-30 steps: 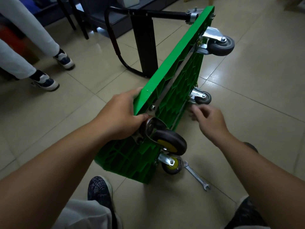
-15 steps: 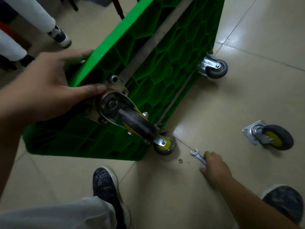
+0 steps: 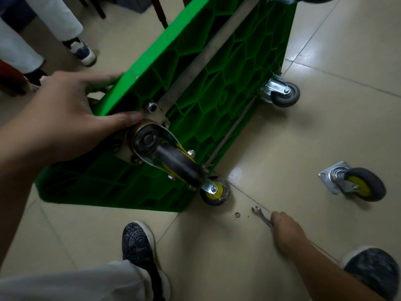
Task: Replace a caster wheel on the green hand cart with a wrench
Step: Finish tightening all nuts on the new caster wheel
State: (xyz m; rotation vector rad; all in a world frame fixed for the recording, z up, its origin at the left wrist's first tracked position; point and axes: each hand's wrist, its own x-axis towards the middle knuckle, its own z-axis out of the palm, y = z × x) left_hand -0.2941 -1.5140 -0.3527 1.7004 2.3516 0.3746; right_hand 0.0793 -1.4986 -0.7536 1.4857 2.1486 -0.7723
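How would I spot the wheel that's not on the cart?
Find the green cart tipped on edge, then look right across the floor. The loose caster lies alone there, beyond the right hand gripping the wrench. Only its square plate is bolted to nothing.

The beige tiled floor [image 3: 325,51] carries the tipped green cart [image 3: 217,83] at 12 o'clock, a loose caster [image 3: 358,184] at 3 and a small nut [image 3: 238,214] at 5.
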